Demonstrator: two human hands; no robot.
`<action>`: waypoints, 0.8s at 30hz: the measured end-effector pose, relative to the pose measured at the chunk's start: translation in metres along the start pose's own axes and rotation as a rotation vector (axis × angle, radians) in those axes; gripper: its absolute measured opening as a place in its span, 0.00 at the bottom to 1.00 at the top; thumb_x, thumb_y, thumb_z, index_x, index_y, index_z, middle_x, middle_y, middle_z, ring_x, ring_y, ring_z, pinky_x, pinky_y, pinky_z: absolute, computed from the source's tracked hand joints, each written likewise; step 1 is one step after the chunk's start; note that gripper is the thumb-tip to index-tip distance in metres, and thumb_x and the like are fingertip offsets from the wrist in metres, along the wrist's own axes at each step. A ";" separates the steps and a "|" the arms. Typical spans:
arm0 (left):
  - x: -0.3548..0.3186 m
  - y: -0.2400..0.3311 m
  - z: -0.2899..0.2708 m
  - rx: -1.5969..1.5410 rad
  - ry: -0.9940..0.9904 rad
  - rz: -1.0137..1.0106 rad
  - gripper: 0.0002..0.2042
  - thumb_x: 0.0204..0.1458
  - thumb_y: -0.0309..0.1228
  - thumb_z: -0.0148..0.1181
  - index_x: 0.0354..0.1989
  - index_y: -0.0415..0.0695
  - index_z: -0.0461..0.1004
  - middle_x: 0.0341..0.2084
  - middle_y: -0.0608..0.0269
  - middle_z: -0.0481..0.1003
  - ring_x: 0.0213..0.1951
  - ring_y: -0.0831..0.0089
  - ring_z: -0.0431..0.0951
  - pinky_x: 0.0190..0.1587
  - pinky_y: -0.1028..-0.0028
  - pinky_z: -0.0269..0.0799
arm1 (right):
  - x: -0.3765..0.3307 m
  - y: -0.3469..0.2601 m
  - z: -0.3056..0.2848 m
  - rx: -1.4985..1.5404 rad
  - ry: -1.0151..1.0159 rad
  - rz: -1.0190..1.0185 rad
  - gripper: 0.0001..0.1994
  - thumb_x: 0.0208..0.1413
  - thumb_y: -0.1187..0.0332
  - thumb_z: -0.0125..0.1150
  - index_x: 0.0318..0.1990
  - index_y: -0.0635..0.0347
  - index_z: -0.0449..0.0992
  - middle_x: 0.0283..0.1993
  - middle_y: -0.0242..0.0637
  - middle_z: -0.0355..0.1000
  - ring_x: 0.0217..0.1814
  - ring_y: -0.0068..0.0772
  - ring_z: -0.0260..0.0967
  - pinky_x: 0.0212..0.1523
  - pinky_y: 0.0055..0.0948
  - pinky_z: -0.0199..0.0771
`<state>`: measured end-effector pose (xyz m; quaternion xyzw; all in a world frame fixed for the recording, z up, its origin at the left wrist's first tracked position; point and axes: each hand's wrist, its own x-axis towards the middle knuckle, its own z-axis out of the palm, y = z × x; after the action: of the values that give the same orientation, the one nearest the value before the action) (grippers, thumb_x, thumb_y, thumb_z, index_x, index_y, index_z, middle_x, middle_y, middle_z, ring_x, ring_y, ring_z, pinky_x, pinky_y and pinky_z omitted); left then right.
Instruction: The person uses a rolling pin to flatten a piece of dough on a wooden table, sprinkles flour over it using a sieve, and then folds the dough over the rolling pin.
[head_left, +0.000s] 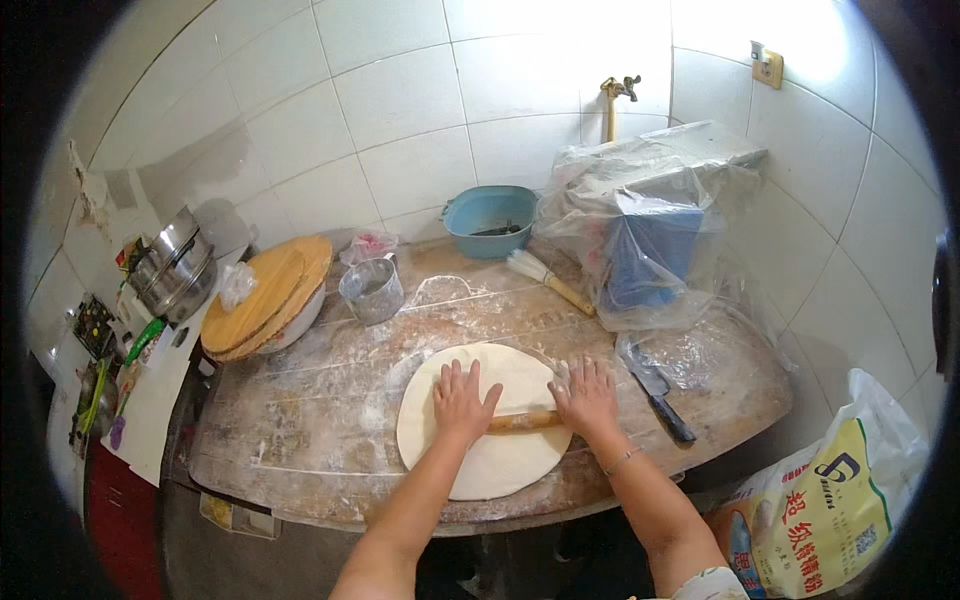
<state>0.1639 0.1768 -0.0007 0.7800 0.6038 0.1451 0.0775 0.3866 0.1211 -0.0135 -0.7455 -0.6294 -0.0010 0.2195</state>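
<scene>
A round, flat sheet of pale dough (pixel 482 473) lies on the floury wooden board. Across its middle rests a wooden rolling pin (pixel 525 422). My left hand (pixel 463 405) is open, its fingers stretched out over the dough and its palm at the pin's left end. At the other end, my right hand (pixel 589 402) lies open over the pin with fingers extended forward, partly past the dough's right edge. Both pin ends are hidden beneath my palms. To the right of that hand a cleaver (pixel 655 388) with a black handle lies on the board.
The floury board (pixel 310 420) carries a metal cup (pixel 372 291), a blue basin (pixel 490 222), a brush (pixel 552 281) and a plastic-covered blue and metal object (pixel 655 235). Round wooden lids (pixel 265 300) cover a bowl at left. A flour sack (pixel 830 500) stands at lower right.
</scene>
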 end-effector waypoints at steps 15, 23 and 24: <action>-0.067 -0.035 -0.021 0.038 -0.133 0.437 0.39 0.59 0.52 0.49 0.70 0.36 0.49 0.70 0.45 0.50 0.73 0.52 0.44 0.71 0.51 0.33 | -0.044 0.024 -0.031 0.066 -0.070 -0.395 0.26 0.60 0.57 0.53 0.64 0.56 0.62 0.69 0.47 0.58 0.70 0.50 0.54 0.70 0.52 0.47; 0.084 -0.030 0.006 0.043 -0.038 0.193 0.30 0.62 0.49 0.44 0.70 0.51 0.55 0.70 0.49 0.52 0.73 0.54 0.44 0.71 0.51 0.36 | 0.092 0.010 0.027 0.012 0.001 -0.021 0.28 0.65 0.51 0.42 0.68 0.53 0.59 0.67 0.50 0.61 0.71 0.50 0.54 0.70 0.53 0.46; 0.100 -0.029 0.011 0.051 -0.002 0.155 0.30 0.61 0.49 0.45 0.70 0.52 0.56 0.70 0.49 0.52 0.72 0.53 0.45 0.71 0.50 0.36 | 0.102 0.011 0.032 0.027 0.019 -0.001 0.27 0.65 0.51 0.42 0.67 0.54 0.60 0.66 0.50 0.63 0.71 0.50 0.55 0.69 0.52 0.48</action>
<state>0.1634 0.2816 -0.0063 0.8264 0.5448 0.1345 0.0467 0.4096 0.2260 -0.0176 -0.7421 -0.6276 0.0004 0.2354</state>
